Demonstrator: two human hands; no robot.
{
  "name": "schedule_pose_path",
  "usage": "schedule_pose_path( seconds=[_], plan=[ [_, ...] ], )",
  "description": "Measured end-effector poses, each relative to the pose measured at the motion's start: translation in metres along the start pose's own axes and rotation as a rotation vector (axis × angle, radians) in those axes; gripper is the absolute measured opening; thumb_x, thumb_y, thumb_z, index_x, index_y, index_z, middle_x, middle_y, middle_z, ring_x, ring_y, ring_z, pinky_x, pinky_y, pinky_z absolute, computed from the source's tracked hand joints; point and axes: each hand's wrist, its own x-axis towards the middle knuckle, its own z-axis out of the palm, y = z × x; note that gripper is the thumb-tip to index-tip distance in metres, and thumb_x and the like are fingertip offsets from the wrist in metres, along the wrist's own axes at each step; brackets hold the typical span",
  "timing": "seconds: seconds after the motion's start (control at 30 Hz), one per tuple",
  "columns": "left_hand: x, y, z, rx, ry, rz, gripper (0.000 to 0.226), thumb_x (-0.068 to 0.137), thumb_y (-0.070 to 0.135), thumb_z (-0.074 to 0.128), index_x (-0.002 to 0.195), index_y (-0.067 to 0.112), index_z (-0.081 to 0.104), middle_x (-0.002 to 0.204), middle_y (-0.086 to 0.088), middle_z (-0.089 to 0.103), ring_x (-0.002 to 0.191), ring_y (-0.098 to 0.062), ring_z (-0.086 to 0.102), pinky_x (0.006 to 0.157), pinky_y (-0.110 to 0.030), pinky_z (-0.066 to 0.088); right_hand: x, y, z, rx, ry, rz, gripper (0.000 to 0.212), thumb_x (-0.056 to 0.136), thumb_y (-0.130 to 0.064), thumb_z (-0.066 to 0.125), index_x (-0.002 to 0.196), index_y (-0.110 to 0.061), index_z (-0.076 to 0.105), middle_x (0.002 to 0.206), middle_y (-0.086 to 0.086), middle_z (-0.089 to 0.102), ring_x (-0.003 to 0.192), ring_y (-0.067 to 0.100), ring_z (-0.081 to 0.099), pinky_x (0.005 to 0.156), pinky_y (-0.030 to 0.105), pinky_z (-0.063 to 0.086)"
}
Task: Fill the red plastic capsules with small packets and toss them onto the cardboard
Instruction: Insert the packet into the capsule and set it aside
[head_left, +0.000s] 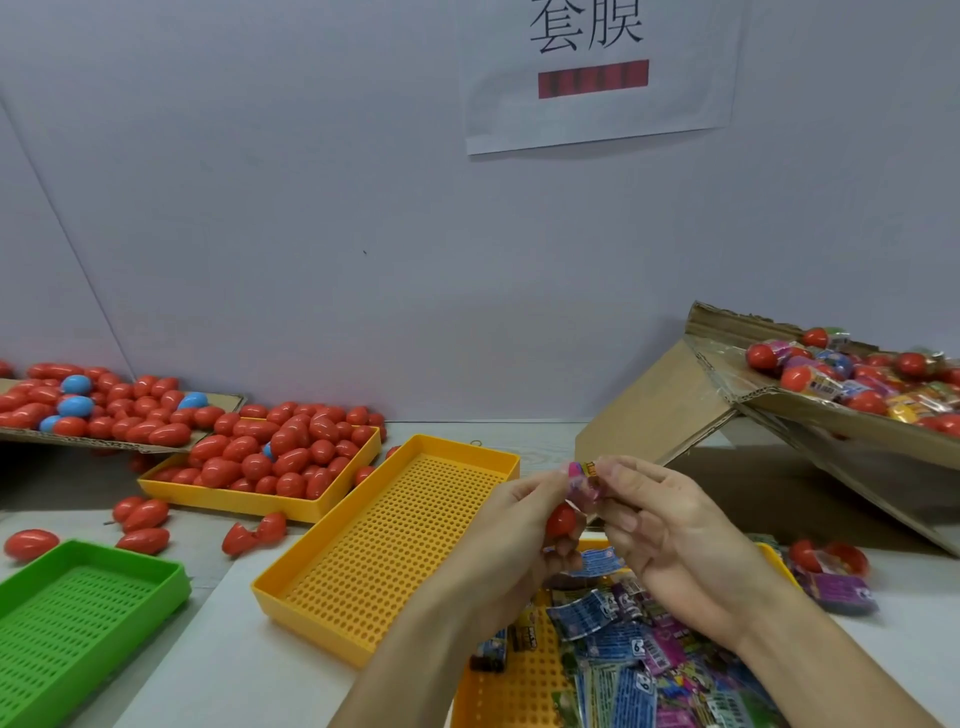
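Between both closed hands (597, 519), capsule (561, 521) and packet (584, 480).

Empty yellow tray (395, 540) open; cardboard (649, 405) blocks right.

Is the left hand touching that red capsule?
Touching. The head view shows the left hand with its fingers wrapped around the red capsule.

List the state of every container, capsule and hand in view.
left hand: gripping red capsule
right hand: pinching pink packet
middle yellow tray: empty
far yellow tray: heaped with capsules
green tray: empty
cardboard box: tilted, holding filled capsules
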Motion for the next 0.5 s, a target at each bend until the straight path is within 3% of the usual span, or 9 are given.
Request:
schedule_pose_path(
  seconds=[0.1,0.2,0.33,0.5],
  plan=[
    [0.005,-0.001,0.000,-0.119,0.142,-0.046,0.045,0.103,0.033,0.046,0.072,0.014,0.073,0.069,-0.005,0.053,0.056,-0.014,0.046,0.049,-0.025,0.042,0.005,0.000,-0.003,-0.002,0.146,-0.030,0.021,0.076,-0.012,0.068,0.093,0.000,0.065,0.073,0.009,0.060,0.047,0.006,0.042,0.036,0.013,0.031],
    [0.007,-0.001,-0.004,-0.138,0.238,0.008,0.021,0.098,0.009,0.051,0.089,0.004,0.070,0.089,-0.013,0.058,0.064,-0.018,0.052,0.050,-0.024,0.044,0.009,0.001,-0.009,-0.039,0.292,-0.048,0.014,0.082,-0.006,0.066,0.093,0.001,0.064,0.077,0.014,0.066,0.050,0.007,0.046,0.035,0.014,0.031],
    [0.008,-0.005,-0.006,-0.020,0.247,0.116,0.012,0.093,0.000,0.062,0.104,0.005,0.065,0.114,-0.016,0.061,0.097,-0.023,0.068,0.073,-0.021,0.057,0.011,0.003,-0.014,-0.112,0.355,-0.043,0.006,0.089,-0.003,0.064,0.095,-0.004,0.066,0.077,0.012,0.069,0.050,0.009,0.049,0.032,0.015,0.028],
    [0.007,-0.007,-0.009,-0.050,0.225,0.176,0.021,0.085,-0.006,0.070,0.102,0.006,0.070,0.107,-0.015,0.068,0.101,-0.029,0.070,0.082,-0.029,0.059,0.011,0.005,-0.017,-0.182,0.373,-0.051,0.017,0.087,-0.006,0.068,0.103,-0.009,0.065,0.076,0.007,0.072,0.050,0.009,0.051,0.032,0.015,0.026]
  ],
)
